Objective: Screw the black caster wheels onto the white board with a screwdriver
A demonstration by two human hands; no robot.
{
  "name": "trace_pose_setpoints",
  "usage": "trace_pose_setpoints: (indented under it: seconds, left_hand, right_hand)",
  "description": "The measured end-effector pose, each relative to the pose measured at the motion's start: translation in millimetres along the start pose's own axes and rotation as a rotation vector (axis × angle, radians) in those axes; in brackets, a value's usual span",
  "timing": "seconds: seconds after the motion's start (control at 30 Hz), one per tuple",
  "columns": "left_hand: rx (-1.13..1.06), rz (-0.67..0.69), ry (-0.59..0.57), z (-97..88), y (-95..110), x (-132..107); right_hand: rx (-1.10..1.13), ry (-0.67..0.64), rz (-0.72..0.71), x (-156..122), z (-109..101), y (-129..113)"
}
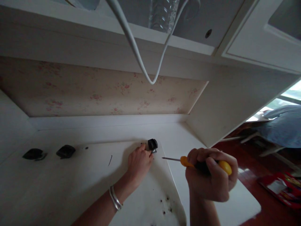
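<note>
My left hand, with a silver bangle at the wrist, has its fingers closed at the metal base of a black caster wheel. That caster stands near the far right corner of a white board. My right hand is wrapped around the yellow and black handle of a screwdriver. The shaft points left, its tip in the air just right of the caster. Two more black casters, one beside the other, are at the board's far left. My left fingertips are partly hidden.
Several small holes mark the board's right side. A white cable hangs in front of the shelf above, which holds a clear bottle. Floral wallpaper covers the back. A red package lies on the floor at right.
</note>
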State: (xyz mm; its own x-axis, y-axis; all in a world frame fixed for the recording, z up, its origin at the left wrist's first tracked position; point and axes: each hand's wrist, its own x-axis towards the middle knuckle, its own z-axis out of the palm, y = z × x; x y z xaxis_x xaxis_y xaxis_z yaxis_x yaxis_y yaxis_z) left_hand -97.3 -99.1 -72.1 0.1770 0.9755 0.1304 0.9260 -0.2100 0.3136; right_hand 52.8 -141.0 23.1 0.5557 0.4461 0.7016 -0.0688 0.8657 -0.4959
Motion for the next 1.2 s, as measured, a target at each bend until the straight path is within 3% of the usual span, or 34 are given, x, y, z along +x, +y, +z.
trace_pose_setpoints:
  seconds: [0.53,0.93,1.2]
  left_hand:
    - [-0.022,-0.014,-0.037,-5.3,-1.1,11.3]
    - [-0.032,-0.025,-0.026,-5.1,-5.7,11.5]
    - [-0.084,-0.040,-0.043,-0.6,-14.7,16.7]
  right_hand:
    - [-0.046,-0.013,0.032,5.7,5.2,11.8]
    - [-0.008,0.059,0.122,13.1,13.0,55.6]
    - [-0.029,0.060,0.164,12.1,11.9,70.8]
